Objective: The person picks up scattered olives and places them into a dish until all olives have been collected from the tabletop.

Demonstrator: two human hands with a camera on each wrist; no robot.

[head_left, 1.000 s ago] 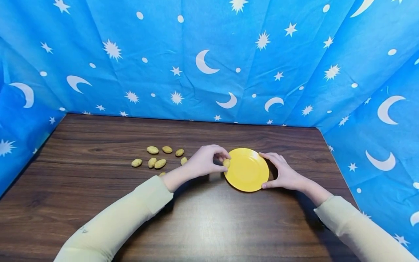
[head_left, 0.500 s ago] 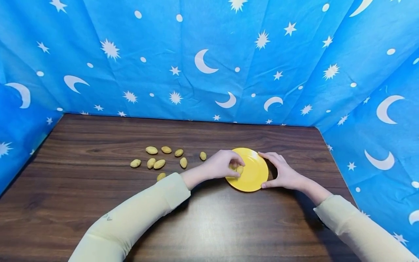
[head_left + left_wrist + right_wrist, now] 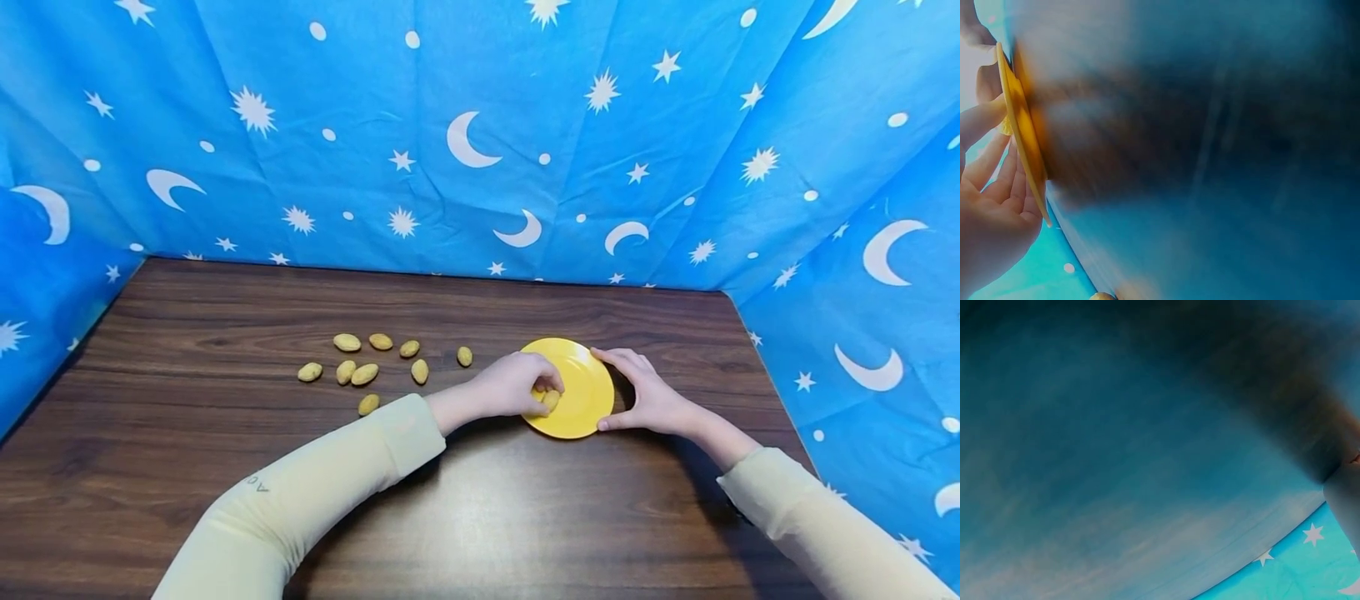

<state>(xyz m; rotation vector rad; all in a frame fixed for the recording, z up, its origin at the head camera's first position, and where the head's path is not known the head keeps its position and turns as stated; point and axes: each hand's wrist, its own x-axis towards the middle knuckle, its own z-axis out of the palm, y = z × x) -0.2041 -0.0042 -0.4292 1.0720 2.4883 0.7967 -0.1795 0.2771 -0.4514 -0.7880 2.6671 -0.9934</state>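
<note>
A yellow plate [image 3: 588, 387] lies on the brown table, and in the left wrist view the plate [image 3: 1022, 125] is seen edge-on. My left hand [image 3: 513, 385] is over its left part, thumb and fingers pinching a yellowish nut [image 3: 552, 400]; in the left wrist view the left hand [image 3: 997, 219] partly hides that nut [image 3: 1005, 127]. On the plate's right rim rest the spread thumb and fingers of my right hand [image 3: 651, 398], gripping the edge. Only a blurred part of the right hand [image 3: 1344, 494] shows in the right wrist view.
Left of the plate, several similar nuts [image 3: 364, 374] lie scattered on the table [image 3: 225, 433]. One nut [image 3: 465, 357] lies just behind the left hand. A blue cloth [image 3: 337, 183] with white moons and stars stands behind and beside the table.
My left hand has moved right, from the plate's left rim to over the plate, with the nut between its fingers. The right hand has stayed at the right rim.
</note>
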